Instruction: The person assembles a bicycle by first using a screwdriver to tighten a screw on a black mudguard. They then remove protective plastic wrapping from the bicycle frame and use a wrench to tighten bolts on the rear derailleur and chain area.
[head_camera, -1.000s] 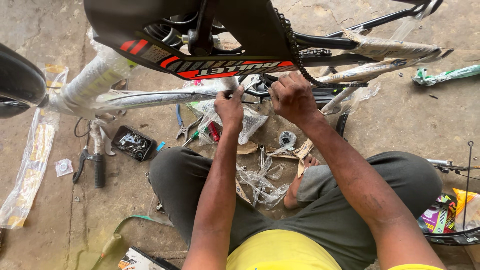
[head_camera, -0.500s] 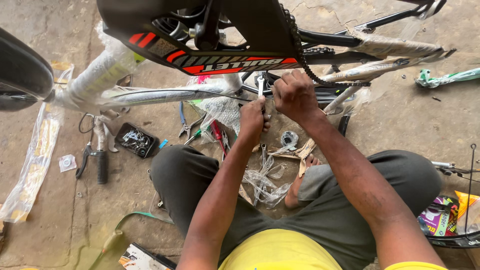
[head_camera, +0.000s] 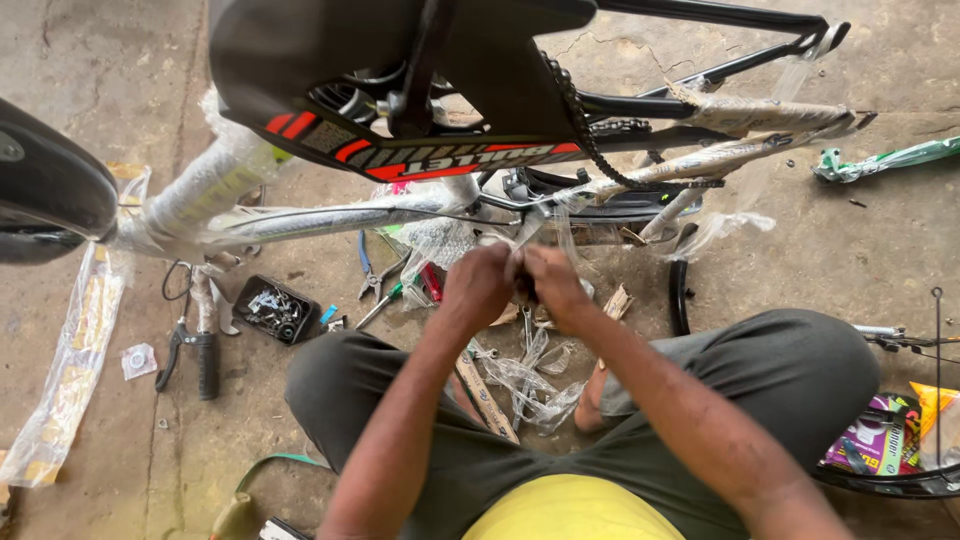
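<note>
An upturned bicycle frame (head_camera: 420, 160), black with red marks and partly wrapped in clear plastic, hangs over my lap. My left hand (head_camera: 478, 285) and my right hand (head_camera: 557, 287) meet just below its lower tube, fingers pinched together. Between them they grip a strip of clear plastic wrap (head_camera: 532, 226) that runs up to the frame. A small dark thing shows between the fingertips; what it is I cannot tell. Torn plastic scraps (head_camera: 535, 385) lie on the floor between my crossed legs.
A black tray of small metal parts (head_camera: 275, 308), pliers (head_camera: 372, 276), a screwdriver (head_camera: 395, 298) and a brake lever (head_camera: 198, 352) lie on the concrete at left. A black tyre (head_camera: 50, 190) is at far left, the chain (head_camera: 590, 130) above, a wheel rim (head_camera: 885, 482) at lower right.
Both hands have come down from the frame's underside. My left hand moved right to meet my right hand, and they now pinch together below the tube.
</note>
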